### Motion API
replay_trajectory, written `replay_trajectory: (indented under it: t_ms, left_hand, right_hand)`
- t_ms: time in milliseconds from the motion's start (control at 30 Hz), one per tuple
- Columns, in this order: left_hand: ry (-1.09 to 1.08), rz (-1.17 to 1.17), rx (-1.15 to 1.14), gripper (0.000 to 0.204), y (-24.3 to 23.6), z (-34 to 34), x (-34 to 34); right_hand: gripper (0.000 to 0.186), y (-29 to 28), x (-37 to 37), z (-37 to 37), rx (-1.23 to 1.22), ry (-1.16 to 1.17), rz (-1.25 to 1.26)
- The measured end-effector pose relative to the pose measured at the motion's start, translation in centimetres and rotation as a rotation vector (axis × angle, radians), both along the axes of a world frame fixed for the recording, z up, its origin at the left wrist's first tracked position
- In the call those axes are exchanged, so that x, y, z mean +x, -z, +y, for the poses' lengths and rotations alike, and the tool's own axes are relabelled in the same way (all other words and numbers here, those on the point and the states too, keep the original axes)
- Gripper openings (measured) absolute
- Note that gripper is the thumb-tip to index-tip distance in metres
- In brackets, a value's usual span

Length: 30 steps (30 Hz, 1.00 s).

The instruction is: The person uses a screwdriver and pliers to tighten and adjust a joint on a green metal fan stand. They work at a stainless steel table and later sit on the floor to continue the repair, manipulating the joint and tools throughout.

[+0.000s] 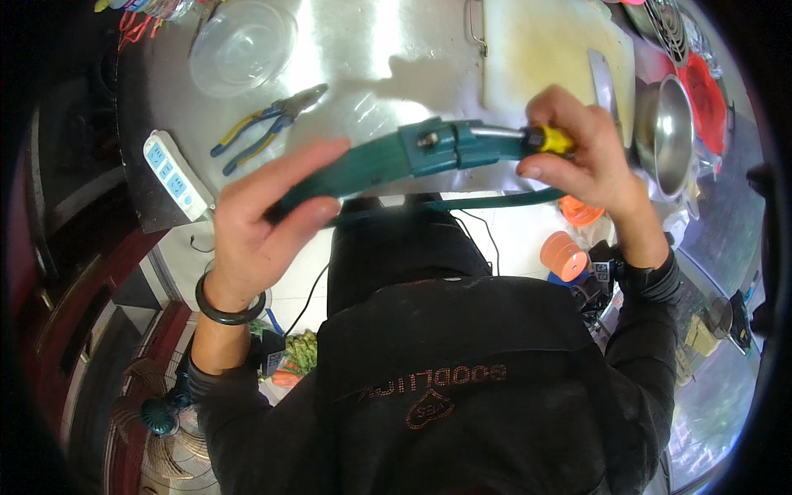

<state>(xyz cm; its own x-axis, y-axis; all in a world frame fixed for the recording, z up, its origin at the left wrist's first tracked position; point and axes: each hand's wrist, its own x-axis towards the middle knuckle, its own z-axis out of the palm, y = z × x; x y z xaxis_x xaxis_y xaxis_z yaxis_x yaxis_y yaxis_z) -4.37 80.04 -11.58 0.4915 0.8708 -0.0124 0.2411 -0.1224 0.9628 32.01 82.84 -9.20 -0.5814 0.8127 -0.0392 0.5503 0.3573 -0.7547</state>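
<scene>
Spanning the upper view, the metal table [437,49] lay behind one curved green band [371,165], which the hands held raised across its near edge, before the torso. The band looked stiff, fairly light and tough rather than fragile, though its smooth face might have been slippery; the broad stretch beside the joint seemed the surest hold.

By size, there were one cutting board [544,58], one clear bowl [243,49] and one steel bowl [668,136]. Of two hands, the left hand [268,210] pinched the band between thumb and fingers, while the right hand [590,153] was curled around a yellow-and-black handle; whether it also pressed the band could not be told. Next came one white power strip [177,175], one pair of pliers [286,107], one knife blade [604,82], the one screwdriver [540,139] in that grip, one green bracket [441,151] at the joint, and one visible bolt [427,140].
</scene>
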Motion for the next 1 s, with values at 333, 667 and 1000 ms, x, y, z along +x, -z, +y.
replay_trajectory:
  t_ms: [333,667,1000]
  left_hand:
    - [0.021,-0.087,-0.110,0.044,-4.6,-0.7,0.7]
    - [0.093,-0.276,0.544,0.068,-17.3,6.3,1.7]
    - [0.283,-0.061,0.926,0.038,-14.7,7.4,3.6]
  right_hand:
    - [0.042,-4.1,-1.4,-3.8,-0.003,0.100,0.084]
    - [0.077,-24.4,3.6,-4.1,0.631,0.279,-0.286]
    - [0.044,-21.6,2.0,-7.6,0.795,0.001,-0.402]
